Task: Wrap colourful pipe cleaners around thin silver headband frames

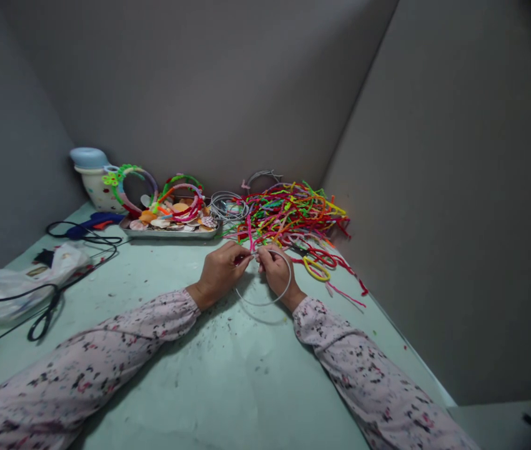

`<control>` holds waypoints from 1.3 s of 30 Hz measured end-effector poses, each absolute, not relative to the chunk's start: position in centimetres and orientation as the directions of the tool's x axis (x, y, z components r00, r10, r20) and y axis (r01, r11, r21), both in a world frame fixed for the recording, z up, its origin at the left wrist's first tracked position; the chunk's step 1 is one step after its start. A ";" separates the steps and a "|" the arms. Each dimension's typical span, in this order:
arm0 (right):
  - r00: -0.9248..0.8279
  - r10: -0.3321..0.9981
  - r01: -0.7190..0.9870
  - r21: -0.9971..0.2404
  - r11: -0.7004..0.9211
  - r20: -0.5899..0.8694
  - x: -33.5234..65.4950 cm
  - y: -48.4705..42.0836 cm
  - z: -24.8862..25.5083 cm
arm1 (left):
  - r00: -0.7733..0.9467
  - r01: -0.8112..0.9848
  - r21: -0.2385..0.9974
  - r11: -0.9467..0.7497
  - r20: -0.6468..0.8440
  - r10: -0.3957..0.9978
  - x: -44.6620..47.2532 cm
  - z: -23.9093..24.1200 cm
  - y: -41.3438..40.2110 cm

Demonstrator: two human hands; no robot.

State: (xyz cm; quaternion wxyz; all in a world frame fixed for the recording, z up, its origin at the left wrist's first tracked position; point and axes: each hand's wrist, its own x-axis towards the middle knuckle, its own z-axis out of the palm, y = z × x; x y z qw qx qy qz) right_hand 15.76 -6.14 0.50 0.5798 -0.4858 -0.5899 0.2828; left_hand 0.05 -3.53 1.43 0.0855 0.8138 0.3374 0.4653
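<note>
A thin grey-white wire hoop (265, 304) hangs below my two hands, which meet over the middle of the table. My right hand (273, 265) is closed in a pinch on the top of this hoop. Close beside it, my left hand (222, 270) is also closed, its fingertips pressed together at a bright pink pipe cleaner (249, 232) that stands up between the hands. The exact contact at the fingertips is too small to make out. Part of the hoop's left side is hidden by my left hand.
A heap of colourful pipe cleaners (293, 209) lies behind my hands, with scissors (319, 257) and a yellow loop (317, 270) at right. Coiled wire hoops (228, 206), a metal tray (172, 234) of shells and wrapped hoops, a jar (97, 184), black cable (54, 300) and plastic bag (17, 290) stand leftward.
</note>
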 end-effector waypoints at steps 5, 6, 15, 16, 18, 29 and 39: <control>0.137 0.892 0.244 -0.888 0.391 0.430 15.8 -6.2 0.5 | 0.341 0.462 0.440 -0.770 0.714 0.612 0.0 1.4 -3.5; 0.137 0.892 0.237 -0.889 0.393 0.431 15.8 -6.1 0.4 | 0.343 0.461 0.435 -0.774 0.717 0.607 0.0 1.4 -3.5; 0.145 0.876 0.292 -0.866 0.406 0.460 15.8 -6.3 0.7 | 0.352 0.453 0.428 -0.782 0.720 0.598 0.1 1.6 -3.7; 0.145 0.876 0.293 -0.866 0.406 0.459 15.8 -6.3 0.7 | 0.349 0.456 0.428 -0.780 0.720 0.599 0.1 1.6 -3.7; 0.140 0.872 0.297 -0.860 0.414 0.468 15.8 -6.3 0.6 | 0.344 0.460 0.427 -0.778 0.723 0.600 0.1 1.6 -3.7; 0.144 0.866 0.266 -0.862 0.432 0.479 15.7 -6.3 0.6 | 0.349 0.437 0.439 -0.785 0.721 0.598 0.1 1.4 -3.7; 0.157 0.863 0.283 -0.859 0.427 0.480 15.7 -6.4 0.7 | 0.377 0.467 0.446 -0.763 0.681 0.628 0.2 1.7 -3.8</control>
